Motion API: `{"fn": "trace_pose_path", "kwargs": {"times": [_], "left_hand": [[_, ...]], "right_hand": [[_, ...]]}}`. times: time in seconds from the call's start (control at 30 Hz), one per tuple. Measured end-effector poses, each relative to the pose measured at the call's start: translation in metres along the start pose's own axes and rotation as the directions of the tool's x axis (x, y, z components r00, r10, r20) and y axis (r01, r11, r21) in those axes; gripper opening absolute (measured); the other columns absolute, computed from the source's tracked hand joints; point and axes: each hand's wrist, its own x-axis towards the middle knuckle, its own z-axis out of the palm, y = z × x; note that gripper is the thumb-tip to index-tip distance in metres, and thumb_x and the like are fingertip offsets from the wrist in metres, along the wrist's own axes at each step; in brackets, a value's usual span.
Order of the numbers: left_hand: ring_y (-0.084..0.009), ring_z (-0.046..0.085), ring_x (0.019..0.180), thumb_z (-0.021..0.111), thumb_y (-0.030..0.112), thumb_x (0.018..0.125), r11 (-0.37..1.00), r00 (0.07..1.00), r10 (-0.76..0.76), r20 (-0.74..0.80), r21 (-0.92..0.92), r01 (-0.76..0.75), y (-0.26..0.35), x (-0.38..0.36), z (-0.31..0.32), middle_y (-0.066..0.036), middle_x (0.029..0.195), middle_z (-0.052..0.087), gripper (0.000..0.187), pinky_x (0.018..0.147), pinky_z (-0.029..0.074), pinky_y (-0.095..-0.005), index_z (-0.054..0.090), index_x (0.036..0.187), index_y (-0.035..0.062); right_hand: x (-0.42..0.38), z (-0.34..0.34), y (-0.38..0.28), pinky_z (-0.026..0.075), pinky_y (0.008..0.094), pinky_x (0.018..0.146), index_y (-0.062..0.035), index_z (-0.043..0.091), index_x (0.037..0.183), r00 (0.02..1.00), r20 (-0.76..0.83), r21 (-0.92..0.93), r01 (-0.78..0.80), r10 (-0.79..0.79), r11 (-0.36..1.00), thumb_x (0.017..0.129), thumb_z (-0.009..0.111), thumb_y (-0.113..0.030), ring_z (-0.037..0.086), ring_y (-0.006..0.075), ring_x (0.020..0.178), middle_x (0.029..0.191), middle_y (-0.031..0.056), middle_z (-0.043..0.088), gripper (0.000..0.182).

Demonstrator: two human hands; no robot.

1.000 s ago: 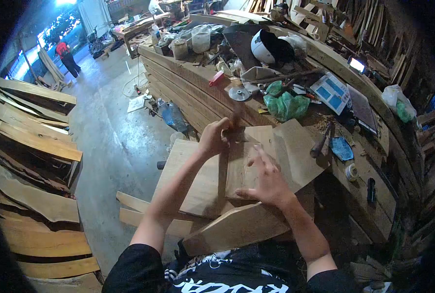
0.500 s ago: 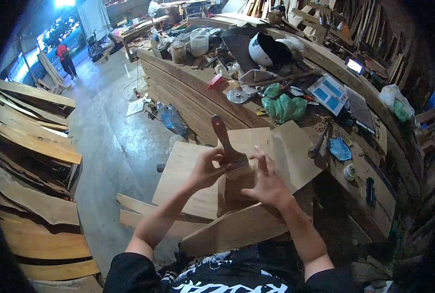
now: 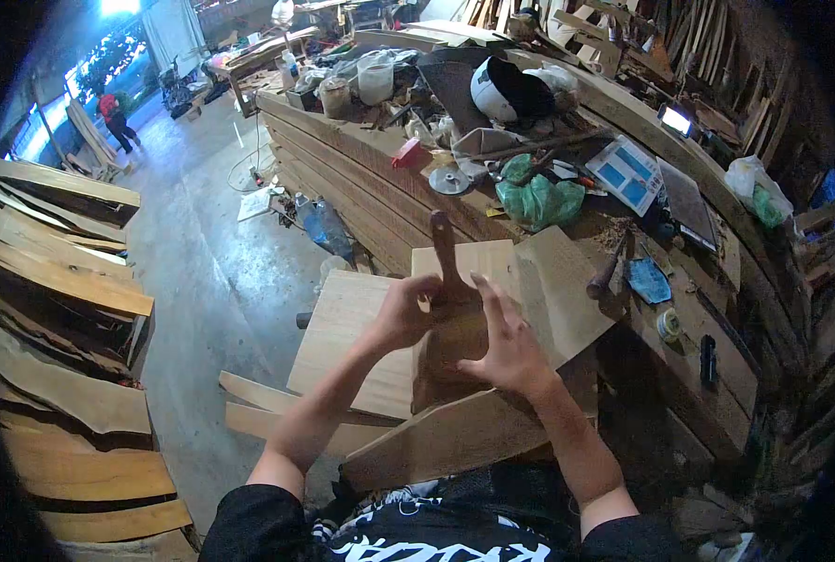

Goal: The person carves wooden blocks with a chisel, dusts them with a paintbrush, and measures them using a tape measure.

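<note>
My left hand [image 3: 406,314] is closed on a brown wooden-handled tool [image 3: 446,253] shaped like a flat paintbrush. Its handle points up, with a hole near the top, and its wide end is partly hidden by my fingers. To the right, my right hand [image 3: 516,354] is open, thumb and fingers apart, the fingertips close to the tool's right edge. Beneath both hands stands a brown wooden block [image 3: 450,351]. Pale boards [image 3: 357,328] lie around it, and a long rough-edged board [image 3: 455,440] crosses in front of me.
Ahead, a stack of thick planks [image 3: 342,173] carries green plastic bags [image 3: 539,201], a white helmet [image 3: 495,94], tubs and a hammer [image 3: 608,272]. Wavy-edged slabs [image 3: 71,375] line the left side. A person [image 3: 116,120] in red is far off on the concrete floor [image 3: 202,244].
The tool's handle has swung from leaning left to nearly upright, and my left hand has turned with it. My right hand stays close beside it. The distant person has shifted slightly.
</note>
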Motion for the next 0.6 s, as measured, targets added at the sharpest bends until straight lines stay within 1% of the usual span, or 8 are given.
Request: {"fn": "trace_pose_path", "kwargs": {"times": [0.07,0.17,0.27,0.37,0.4,0.5,0.53,0.6], "left_hand": [[-0.0204,0.064,0.083,0.084,0.012,0.078,0.998,0.993,-0.002,0.122,-0.055,0.008,-0.004,-0.006,0.002,-0.009,0.086,0.07,0.028,0.079,0.05,-0.0363,0.072,0.102,0.006],[-0.0151,0.06,0.081,0.083,0.002,0.072,0.992,0.995,0.077,0.069,0.094,-0.084,-0.004,-0.006,0.001,-0.005,0.091,0.069,0.032,0.079,0.048,-0.0331,0.07,0.101,0.0036],[-0.0176,0.061,0.08,0.081,0.002,0.073,0.976,0.987,0.159,-0.02,0.153,-0.154,-0.028,0.01,-0.003,-0.007,0.087,0.068,0.032,0.077,0.049,-0.0332,0.069,0.102,0.0034],[-0.0253,0.059,0.082,0.08,0.007,0.074,0.99,0.973,0.121,-0.198,0.097,-0.103,-0.03,0.04,-0.007,-0.011,0.089,0.068,0.033,0.077,0.049,-0.0355,0.07,0.105,0.0044],[-0.0274,0.061,0.081,0.08,0.007,0.073,0.981,0.973,0.088,-0.215,0.187,-0.048,-0.035,0.048,-0.008,-0.012,0.09,0.069,0.031,0.078,0.05,-0.0369,0.067,0.101,0.0022],[-0.0277,0.063,0.078,0.08,0.006,0.072,0.967,0.938,0.193,-0.288,0.217,-0.132,-0.042,0.067,-0.009,-0.013,0.089,0.069,0.029,0.076,0.051,-0.0376,0.065,0.097,0.0008],[-0.029,0.065,0.079,0.079,0.003,0.072,0.954,0.94,0.227,-0.254,0.252,-0.162,-0.043,0.068,-0.01,-0.015,0.086,0.069,0.027,0.075,0.052,-0.0372,0.065,0.095,0.0003],[-0.0262,0.067,0.08,0.079,0.003,0.072,0.962,0.953,0.194,-0.232,0.235,-0.139,-0.048,0.071,-0.009,-0.015,0.087,0.07,0.026,0.074,0.052,-0.0352,0.065,0.094,0.0005]], "right_hand": [[0.0,-0.001,0.001,0.039,0.0503,0.114,-0.0163,0.013,0.159,1.0,0.001,0.016,-0.004,0.004,1.0,0.065,0.09,-0.023,0.04,0.0463,0.138,0.153,0.0252,0.034,0.121],[0.0,0.001,0.004,0.039,0.0504,0.114,-0.0169,0.012,0.159,1.0,-0.007,0.023,0.03,-0.03,0.999,0.066,0.09,-0.026,0.04,0.047,0.138,0.153,0.0253,0.033,0.122],[0.0,0.006,0.007,0.037,0.0504,0.115,-0.0168,0.012,0.16,0.998,-0.032,0.007,0.057,-0.057,0.998,0.065,0.091,-0.03,0.04,0.047,0.139,0.154,0.0255,0.033,0.124],[0.0,0.003,0.003,0.036,0.0504,0.116,-0.0161,0.013,0.16,0.998,-0.032,0.035,0.056,-0.055,0.998,0.065,0.091,-0.033,0.038,0.0465,0.14,0.155,0.0259,0.032,0.124],[0.0,0.001,0.002,0.035,0.0504,0.116,-0.0157,0.013,0.16,0.998,-0.026,0.054,0.054,-0.053,0.997,0.065,0.091,-0.035,0.038,0.0464,0.14,0.155,0.0261,0.032,0.124],[0.0,0.001,0.004,0.041,0.0511,0.112,-0.0213,0.009,0.161,0.999,0.023,0.035,0.033,-0.034,0.999,0.069,0.09,-0.038,0.04,0.0495,0.138,0.156,0.0271,0.03,0.123],[0.0,0.0,0.002,0.041,0.051,0.113,-0.0201,0.013,0.16,0.999,0.03,0.015,0.026,-0.027,1.0,0.069,0.089,-0.038,0.039,0.0491,0.139,0.155,0.0275,0.03,0.12],[0.0,-0.003,-0.002,0.04,0.0507,0.114,-0.0177,0.023,0.158,0.999,0.037,-0.023,0.01,-0.009,1.0,0.069,0.089,-0.038,0.038,0.0484,0.14,0.154,0.0281,0.032,0.113]]}}
